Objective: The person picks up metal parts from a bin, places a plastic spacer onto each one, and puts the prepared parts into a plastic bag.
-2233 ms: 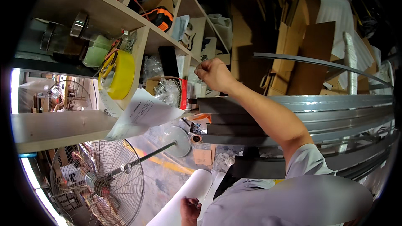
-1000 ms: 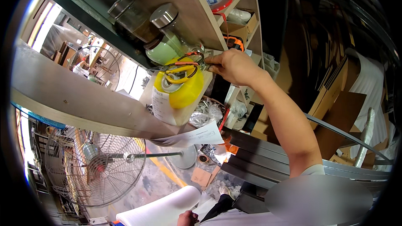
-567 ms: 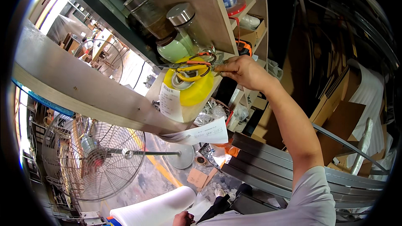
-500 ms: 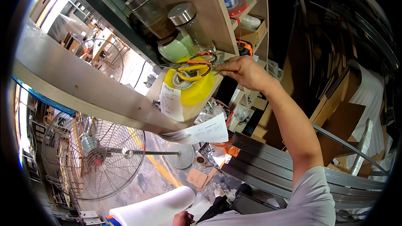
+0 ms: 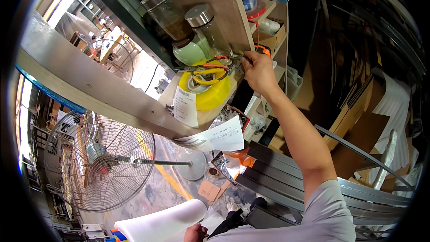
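My right hand (image 5: 259,72) reaches to the shelf board (image 5: 169,90), its thumb and fingers pinched together at the board's far right edge. Whatever they hold, if anything, is too small to make out. Just left of the fingertips lie pliers with yellow handles (image 5: 210,81) and a tool with orange-red handles (image 5: 215,65). Both rest on a large yellow roll (image 5: 216,98). A printed paper slip (image 5: 185,110) overlaps the roll's left side. Low in the view, my left hand (image 5: 195,233) is closed near my body; its contents are hidden.
Glass jars with metal lids (image 5: 199,15) and a pale green round container (image 5: 192,53) stand behind the roll. Paper sheets (image 5: 219,136) hang off the board's front. A caged fan (image 5: 101,161) stands left, a white foam roll (image 5: 161,222) below, grey metal profiles (image 5: 277,179) right.
My right hand has moved slightly up and away from the pliers' handles, still pinched. The view has shifted a little. My left hand stays low and closed.
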